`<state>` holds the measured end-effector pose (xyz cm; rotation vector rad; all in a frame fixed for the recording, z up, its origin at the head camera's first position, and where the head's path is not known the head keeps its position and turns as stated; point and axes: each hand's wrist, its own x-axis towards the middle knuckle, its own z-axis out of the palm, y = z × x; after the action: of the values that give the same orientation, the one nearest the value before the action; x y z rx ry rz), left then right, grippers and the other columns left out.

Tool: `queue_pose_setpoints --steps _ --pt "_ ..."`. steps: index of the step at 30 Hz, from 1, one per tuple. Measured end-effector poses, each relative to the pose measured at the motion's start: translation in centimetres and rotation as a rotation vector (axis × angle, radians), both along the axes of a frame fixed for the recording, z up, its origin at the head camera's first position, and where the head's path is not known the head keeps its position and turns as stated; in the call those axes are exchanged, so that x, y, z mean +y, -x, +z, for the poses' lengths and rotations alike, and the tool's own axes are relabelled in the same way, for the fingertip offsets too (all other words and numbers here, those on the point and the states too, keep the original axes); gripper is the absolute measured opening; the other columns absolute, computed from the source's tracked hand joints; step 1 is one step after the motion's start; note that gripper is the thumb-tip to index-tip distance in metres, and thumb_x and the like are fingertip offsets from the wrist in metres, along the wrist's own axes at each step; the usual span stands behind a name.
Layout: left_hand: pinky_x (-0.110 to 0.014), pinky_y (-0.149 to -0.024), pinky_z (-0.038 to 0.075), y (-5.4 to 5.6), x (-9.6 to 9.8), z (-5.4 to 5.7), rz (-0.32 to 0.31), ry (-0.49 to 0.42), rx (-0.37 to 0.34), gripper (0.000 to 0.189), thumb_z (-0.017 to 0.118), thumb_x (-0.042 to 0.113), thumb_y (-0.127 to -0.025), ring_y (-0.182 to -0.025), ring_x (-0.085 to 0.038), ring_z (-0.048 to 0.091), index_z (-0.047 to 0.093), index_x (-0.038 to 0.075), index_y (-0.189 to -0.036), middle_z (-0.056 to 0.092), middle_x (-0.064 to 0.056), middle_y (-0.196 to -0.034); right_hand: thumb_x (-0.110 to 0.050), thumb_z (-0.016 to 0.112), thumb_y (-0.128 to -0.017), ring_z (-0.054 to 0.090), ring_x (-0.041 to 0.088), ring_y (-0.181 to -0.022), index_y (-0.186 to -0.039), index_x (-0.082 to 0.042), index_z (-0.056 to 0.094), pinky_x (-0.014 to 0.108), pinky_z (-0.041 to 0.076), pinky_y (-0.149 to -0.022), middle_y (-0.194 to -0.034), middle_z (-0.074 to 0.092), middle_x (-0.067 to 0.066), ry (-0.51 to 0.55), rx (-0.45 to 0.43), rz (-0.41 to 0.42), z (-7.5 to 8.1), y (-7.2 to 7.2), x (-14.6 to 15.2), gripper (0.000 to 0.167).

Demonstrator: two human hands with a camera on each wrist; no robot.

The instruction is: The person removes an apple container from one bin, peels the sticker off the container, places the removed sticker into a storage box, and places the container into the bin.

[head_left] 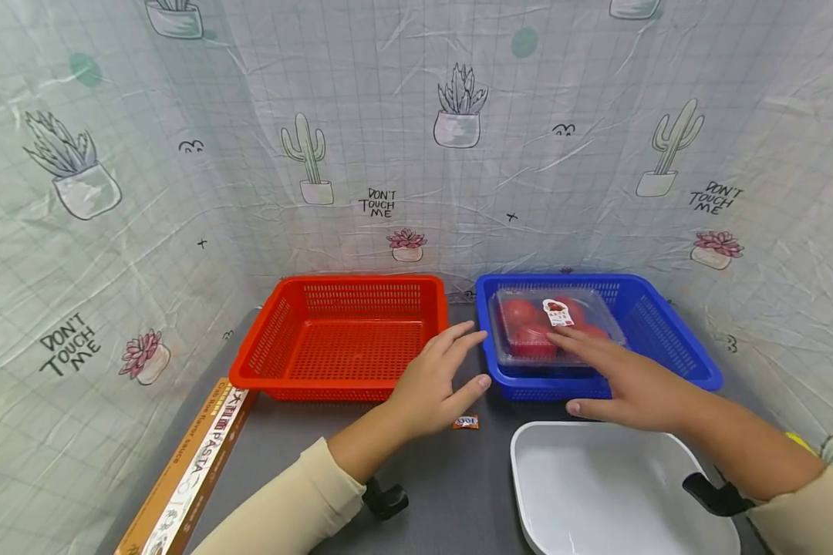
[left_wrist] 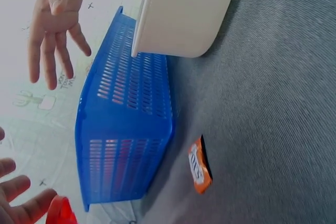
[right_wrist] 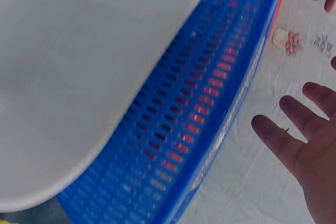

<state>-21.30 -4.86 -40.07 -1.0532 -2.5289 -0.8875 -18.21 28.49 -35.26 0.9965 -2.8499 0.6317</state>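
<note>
My left hand [head_left: 426, 385] is held out with its fingers spread, between the red basket [head_left: 361, 388] and the blue basket [head_left: 694, 362]. Nothing is in its grasp. My right hand [head_left: 632, 381], fingers extended, overlaps the near edge of a clear plastic box [head_left: 604, 308] of red fruit [head_left: 531, 341] in the head view. That box sits tilted inside the blue basket and bears a white label [head_left: 558, 312]. In the right wrist view the fingers [right_wrist: 278, 142] are straight, beside the blue basket's rim. A small orange-wrapped snack [left_wrist: 199, 165] lies on the grey table below my left hand.
A white tub [head_left: 597, 493] stands in front of the blue basket, under my right forearm. Along the table's left side lies a long orange-brown pasta box [head_left: 194, 462]. A patterned curtain [head_left: 389, 116] hangs behind the baskets and on both sides.
</note>
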Motion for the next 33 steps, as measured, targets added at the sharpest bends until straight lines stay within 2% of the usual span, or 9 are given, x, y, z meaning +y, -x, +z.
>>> queue_pose_setpoints --steps 9,13,18,25,29,33 --pt "-0.060 -0.113 0.046 0.4 2.6 -0.3 0.065 -0.032 -0.102 0.064 0.050 0.052 -0.106 -0.152 -0.029 0.043 0.046 0.022 -0.162 0.037 -0.007 -0.170 -0.046 0.079 -0.095 0.035 0.060 -0.148 -0.168 -0.022 0.034 0.083 0.037 -0.103 -0.168 0.035 0.025 0.005 -0.147 -0.081 1.0 2.1 1.4 0.088" --pt "-0.061 -0.113 0.045 0.5 3.8 -0.4 0.097 -0.079 -0.186 0.065 0.056 0.051 -0.104 -0.151 -0.030 0.043 0.047 0.022 -0.161 0.037 -0.008 -0.169 -0.042 0.080 -0.095 0.038 0.061 -0.145 -0.168 -0.022 0.033 0.082 0.041 -0.101 -0.166 0.036 0.027 0.029 -0.166 -0.099 1.4 3.1 2.0 0.090" --pt "-0.062 -0.115 0.042 0.6 5.0 -0.5 0.107 -0.130 -0.267 0.066 0.061 0.046 -0.102 -0.153 -0.032 0.041 0.047 0.019 -0.161 0.034 -0.011 -0.171 -0.037 0.080 -0.095 0.040 0.059 -0.143 -0.167 -0.018 0.035 0.080 0.043 -0.100 -0.164 0.039 0.026 0.037 -0.162 -0.100 1.9 4.6 2.9 0.087" --pt "-0.061 -0.119 0.038 0.3 6.5 -1.0 0.128 -0.165 -0.305 0.064 0.062 0.042 -0.102 -0.153 -0.034 0.039 0.048 0.016 -0.159 0.033 -0.014 -0.170 -0.035 0.075 -0.099 0.043 0.058 -0.142 -0.165 -0.008 0.037 0.078 0.046 -0.100 -0.163 0.038 0.030 0.013 -0.181 -0.161 2.1 7.0 4.8 0.081" --pt "-0.060 -0.119 0.038 0.6 7.1 -1.4 0.132 -0.173 -0.312 0.063 0.063 0.041 -0.103 -0.153 -0.035 0.039 0.048 0.017 -0.159 0.032 -0.014 -0.170 -0.035 0.075 -0.100 0.044 0.058 -0.141 -0.164 -0.006 0.038 0.078 0.044 -0.101 -0.162 0.039 0.031 -0.009 -0.189 -0.189 1.9 8.1 6.1 0.080" --pt "-0.061 -0.118 0.039 1.0 7.5 -1.9 0.176 -0.187 -0.327 0.061 0.066 0.039 -0.102 -0.153 -0.034 0.039 0.051 0.020 -0.157 0.032 -0.013 -0.171 -0.039 0.074 -0.101 0.042 0.058 -0.142 -0.164 -0.004 0.037 0.079 0.039 -0.104 -0.162 0.038 0.031 -0.021 -0.225 -0.196 1.6 8.9 6.8 0.081"
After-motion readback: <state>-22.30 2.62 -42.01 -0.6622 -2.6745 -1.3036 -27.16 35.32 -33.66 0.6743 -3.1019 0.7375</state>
